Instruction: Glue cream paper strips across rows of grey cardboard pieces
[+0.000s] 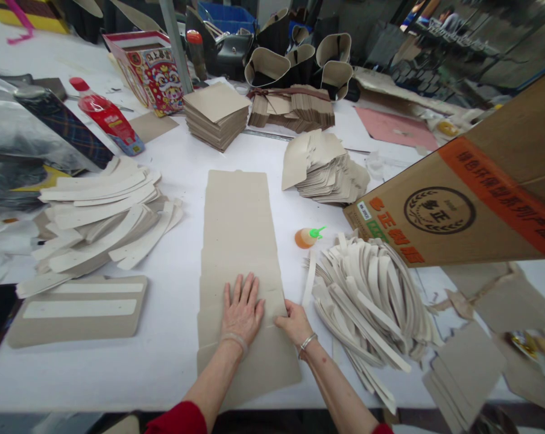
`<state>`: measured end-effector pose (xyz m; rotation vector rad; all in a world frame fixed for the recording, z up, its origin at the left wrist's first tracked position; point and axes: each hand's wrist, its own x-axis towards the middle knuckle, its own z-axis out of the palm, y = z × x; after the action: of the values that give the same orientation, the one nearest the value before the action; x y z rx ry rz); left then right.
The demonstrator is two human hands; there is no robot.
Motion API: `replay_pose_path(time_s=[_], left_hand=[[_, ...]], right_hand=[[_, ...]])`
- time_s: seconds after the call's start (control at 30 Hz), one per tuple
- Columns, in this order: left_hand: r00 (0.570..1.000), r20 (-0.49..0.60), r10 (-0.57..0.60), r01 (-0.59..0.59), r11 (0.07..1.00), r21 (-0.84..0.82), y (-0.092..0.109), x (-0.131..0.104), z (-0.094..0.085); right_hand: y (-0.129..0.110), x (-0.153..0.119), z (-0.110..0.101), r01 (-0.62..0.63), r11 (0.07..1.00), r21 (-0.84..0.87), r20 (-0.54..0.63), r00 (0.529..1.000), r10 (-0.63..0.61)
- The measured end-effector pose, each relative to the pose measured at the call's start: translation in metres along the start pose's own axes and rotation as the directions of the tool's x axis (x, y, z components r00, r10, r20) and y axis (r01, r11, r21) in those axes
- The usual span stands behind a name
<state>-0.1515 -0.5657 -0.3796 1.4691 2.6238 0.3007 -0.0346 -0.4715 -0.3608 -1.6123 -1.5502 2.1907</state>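
Observation:
A row of overlapping beige sheet panels (239,223) runs lengthwise down the middle of the table. My left hand (243,308) lies flat on the panels with its fingers spread. At their right edge, my right hand (296,325) pinches the rim of one beige panel between thumb and fingers. A small glue bottle (305,237) with a green tip lies beyond my right hand. Right of that hand is a heap of long pale strips (372,295). To the left, a rounded beige panel (82,325) bears two white strips.
Curved pale pieces (114,211) are piled on the left, near a red bottle (112,120). Stacks of beige sheets (216,114) and cut pieces (327,172) stand farther back. A large cardboard box (471,181) rises at the right, with black open-topped pouches (299,60) behind.

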Motion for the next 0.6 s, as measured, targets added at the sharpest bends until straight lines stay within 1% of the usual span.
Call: replay_pose_path(time_s=[0.13,0.2,0.27,0.43,0.6], left_hand=[[1.000,0.003,0.004,-0.004,1.000,-0.004,0.0001,0.0000,-0.0005],[1.000,0.007,0.003,-0.003,1.000,-0.007,0.0001,-0.0002,-0.0009],[1.000,0.010,0.000,0.000,1.000,-0.007,0.0001,-0.0005,-0.0012],[1.000,0.015,-0.001,0.001,1.000,-0.003,0.0001,-0.0003,-0.0012],[1.000,0.003,0.004,-0.004,1.000,0.009,0.0001,-0.0002,0.0007]], right_hand=[[0.0010,0.0059,0.0047,0.015,0.999,-0.045,-0.085,0.996,-0.019],[0.0018,0.0081,0.0053,0.015,0.999,-0.047,-0.105,0.994,-0.020],[0.0019,0.0092,0.0042,0.010,0.999,-0.041,-0.099,0.995,-0.014],[0.0012,0.0079,-0.0003,0.008,0.999,-0.041,-0.043,0.999,-0.010],[0.0010,0.0083,0.0009,0.011,0.996,-0.083,-0.098,0.995,-0.019]])
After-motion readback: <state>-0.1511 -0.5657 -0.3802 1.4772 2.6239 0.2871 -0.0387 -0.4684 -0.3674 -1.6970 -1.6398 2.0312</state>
